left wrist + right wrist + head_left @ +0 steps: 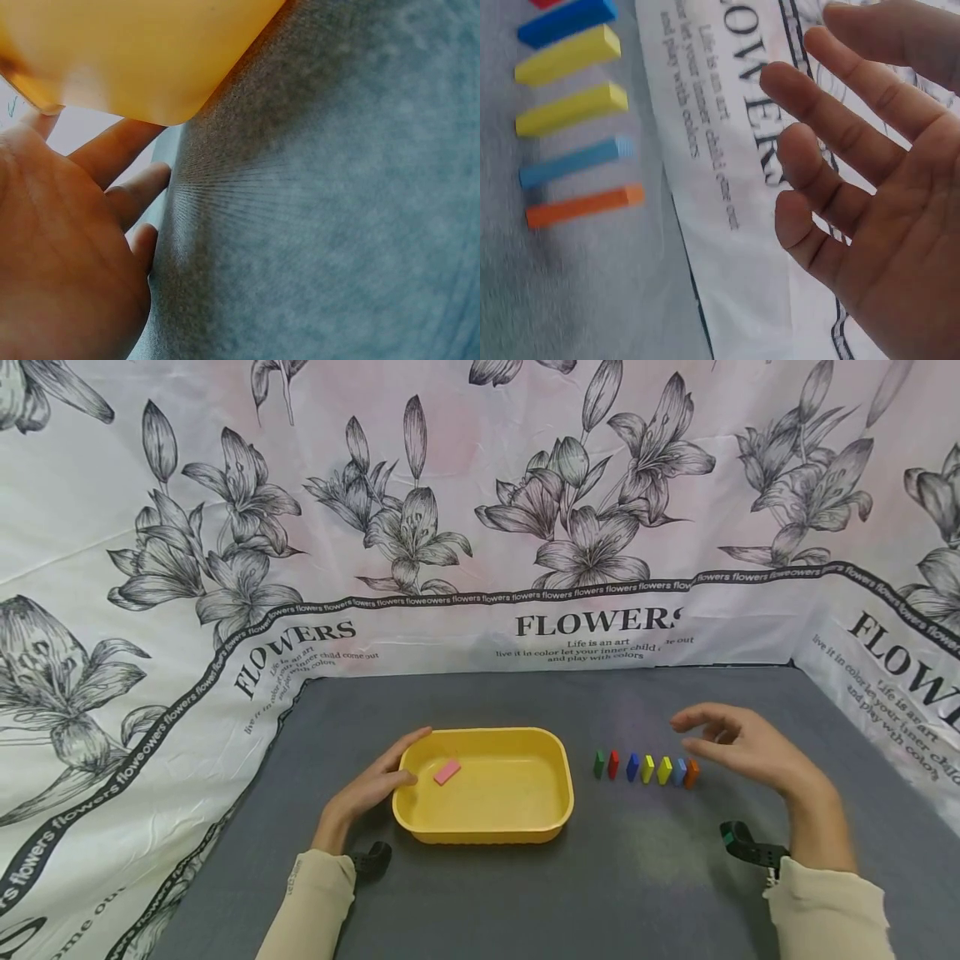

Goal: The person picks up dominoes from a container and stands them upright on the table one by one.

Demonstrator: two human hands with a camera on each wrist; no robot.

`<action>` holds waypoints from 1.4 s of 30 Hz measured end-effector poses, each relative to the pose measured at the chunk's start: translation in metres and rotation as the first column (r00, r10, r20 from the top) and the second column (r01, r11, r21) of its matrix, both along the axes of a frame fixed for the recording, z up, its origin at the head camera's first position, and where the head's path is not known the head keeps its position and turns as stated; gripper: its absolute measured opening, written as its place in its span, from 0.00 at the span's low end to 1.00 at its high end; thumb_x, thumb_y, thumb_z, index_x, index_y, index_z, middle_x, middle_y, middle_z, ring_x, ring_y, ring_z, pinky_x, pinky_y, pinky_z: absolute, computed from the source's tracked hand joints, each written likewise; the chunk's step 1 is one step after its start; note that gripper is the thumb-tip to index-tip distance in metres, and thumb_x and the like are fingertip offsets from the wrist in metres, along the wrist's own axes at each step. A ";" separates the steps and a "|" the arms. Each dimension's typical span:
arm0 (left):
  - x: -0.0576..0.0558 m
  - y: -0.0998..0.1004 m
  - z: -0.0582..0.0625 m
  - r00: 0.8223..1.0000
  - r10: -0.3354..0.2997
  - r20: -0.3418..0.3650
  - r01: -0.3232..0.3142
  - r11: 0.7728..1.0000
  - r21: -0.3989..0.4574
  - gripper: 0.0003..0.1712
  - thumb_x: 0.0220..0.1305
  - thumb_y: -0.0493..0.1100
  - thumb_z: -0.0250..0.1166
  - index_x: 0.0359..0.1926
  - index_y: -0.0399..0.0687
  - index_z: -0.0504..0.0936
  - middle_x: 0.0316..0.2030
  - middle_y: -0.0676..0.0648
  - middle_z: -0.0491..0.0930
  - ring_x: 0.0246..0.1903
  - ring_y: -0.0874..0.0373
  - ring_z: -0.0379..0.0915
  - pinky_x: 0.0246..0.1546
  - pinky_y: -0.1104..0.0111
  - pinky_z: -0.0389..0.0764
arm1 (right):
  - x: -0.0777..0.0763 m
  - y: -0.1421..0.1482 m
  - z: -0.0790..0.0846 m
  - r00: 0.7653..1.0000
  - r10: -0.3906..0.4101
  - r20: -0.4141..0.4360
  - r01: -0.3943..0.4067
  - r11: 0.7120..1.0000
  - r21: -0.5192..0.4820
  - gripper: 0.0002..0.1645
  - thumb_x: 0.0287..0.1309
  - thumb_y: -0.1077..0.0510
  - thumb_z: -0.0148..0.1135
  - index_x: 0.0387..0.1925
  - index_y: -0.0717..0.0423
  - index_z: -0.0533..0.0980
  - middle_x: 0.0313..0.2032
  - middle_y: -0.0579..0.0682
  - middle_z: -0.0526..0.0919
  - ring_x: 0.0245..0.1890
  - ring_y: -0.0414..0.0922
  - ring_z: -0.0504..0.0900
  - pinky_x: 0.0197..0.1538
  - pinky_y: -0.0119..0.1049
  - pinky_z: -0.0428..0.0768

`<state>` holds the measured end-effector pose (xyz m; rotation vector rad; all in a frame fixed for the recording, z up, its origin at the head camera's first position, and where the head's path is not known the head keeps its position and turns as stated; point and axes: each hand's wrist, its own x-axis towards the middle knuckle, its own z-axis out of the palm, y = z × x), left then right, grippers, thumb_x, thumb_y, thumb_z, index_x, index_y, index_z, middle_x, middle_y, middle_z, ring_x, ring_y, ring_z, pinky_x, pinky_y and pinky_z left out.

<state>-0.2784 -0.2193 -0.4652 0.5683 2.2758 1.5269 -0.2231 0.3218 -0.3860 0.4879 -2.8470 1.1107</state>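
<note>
My left hand [375, 781] holds the left end of a yellow plastic tray [487, 837], the thumb over its rim and the other fingers along the outside. Inside the tray lies one pink domino block [447, 772]. To the right of it, several coloured domino blocks stand upright in a row, from a green block [598, 764] to an orange block [692, 774]. Above and right of the orange end hovers my right hand [742, 747], fingers loosely bent and holding nothing. The right wrist view shows its palm beside the light blue block [574, 163].
A dark grey cloth [525, 902] covers the table. Behind and at the sides hangs a white flower-printed sheet [450, 635]. Each wrist carries a black band, the left band [372, 858] close to the tray's front left corner.
</note>
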 end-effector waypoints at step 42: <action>-0.002 -0.001 -0.003 1.000 0.016 0.006 -0.016 1.000 -0.021 0.44 0.66 0.36 0.56 0.80 0.67 0.54 0.81 0.49 0.49 0.77 0.44 0.52 0.78 0.43 0.53 | -0.045 -0.170 -0.028 0.957 0.273 -0.102 -0.283 0.954 -0.100 0.13 0.62 0.58 0.70 0.49 0.50 0.84 0.46 0.54 0.88 0.31 0.40 0.75 0.36 0.32 0.77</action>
